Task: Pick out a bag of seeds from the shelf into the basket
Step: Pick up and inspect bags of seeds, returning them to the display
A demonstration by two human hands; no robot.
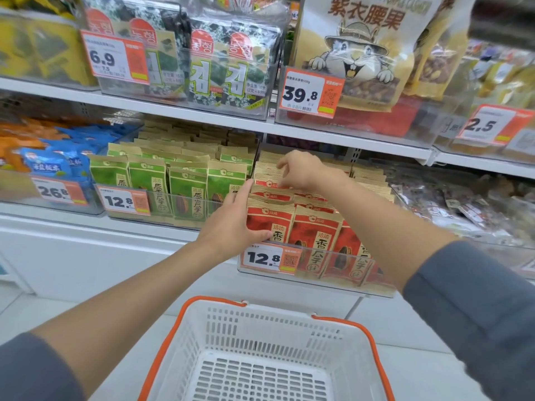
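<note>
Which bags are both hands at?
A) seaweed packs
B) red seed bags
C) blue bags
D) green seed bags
B: the left hand pinches the front red seed bag, and the right hand has its fingers at the tops of the red bags behind it.

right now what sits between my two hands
Tops of red seed bags lie between the left hand and right hand, in the head view.
</note>
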